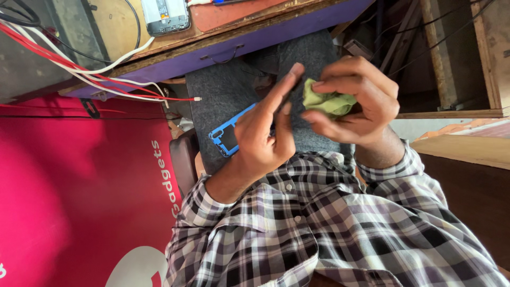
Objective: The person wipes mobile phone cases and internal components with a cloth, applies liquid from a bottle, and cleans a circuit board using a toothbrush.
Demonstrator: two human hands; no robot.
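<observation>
Centrally, the right hand (353,101) pinches a crumpled green cloth (328,102) between thumb and fingers, pressed against the top of a blue phone frame (227,133). The left hand (265,133) grasps that frame, index finger extended along its edge, above the grey lap. Behind lie a purple-edged bench (255,40), white and red cables (106,77), and an opened phone (166,16).

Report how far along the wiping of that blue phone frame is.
Done: the opened phone lies apart on the desk. In hand: the left hand holds the blue phone frame; the right hand presses a green cloth by it. What remains cannot be judged; the frame is mostly hidden.
</observation>
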